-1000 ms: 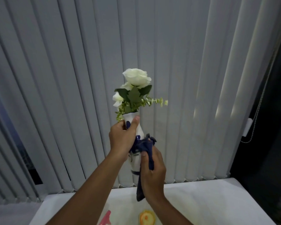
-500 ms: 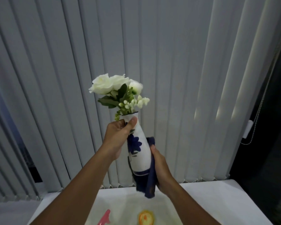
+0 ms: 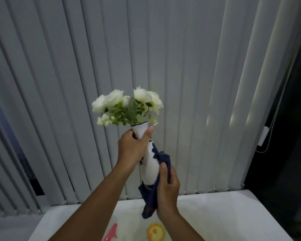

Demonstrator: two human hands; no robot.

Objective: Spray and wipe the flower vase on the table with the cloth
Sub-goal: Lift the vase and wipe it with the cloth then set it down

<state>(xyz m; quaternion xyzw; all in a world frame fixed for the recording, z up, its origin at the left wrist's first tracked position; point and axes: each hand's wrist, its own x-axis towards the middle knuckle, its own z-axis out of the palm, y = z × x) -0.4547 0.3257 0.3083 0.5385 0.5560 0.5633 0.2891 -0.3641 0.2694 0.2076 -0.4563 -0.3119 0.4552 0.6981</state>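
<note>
A white vase with blue flower markings [image 3: 150,168] is held up in the air above the table, tilted slightly left at the top. White roses with green leaves [image 3: 127,106] stick out of its mouth. My left hand [image 3: 134,147] grips the vase's neck just under the rim. My right hand [image 3: 167,190] presses a dark blue cloth [image 3: 150,197] against the vase's lower right side, and the cloth's tail hangs below its base. The pink top of a spray bottle [image 3: 111,232] shows at the bottom edge.
A white table [image 3: 224,216] lies below my arms. A round yellow-orange object [image 3: 155,231] sits on it near the bottom edge. Grey vertical blinds [image 3: 181,66] fill the background, with a cord [image 3: 273,122] hanging at the right.
The vase has been turned in my hands, so the roses now spread to both sides. My right hand with the cloth has shifted along the vase's lower side.
</note>
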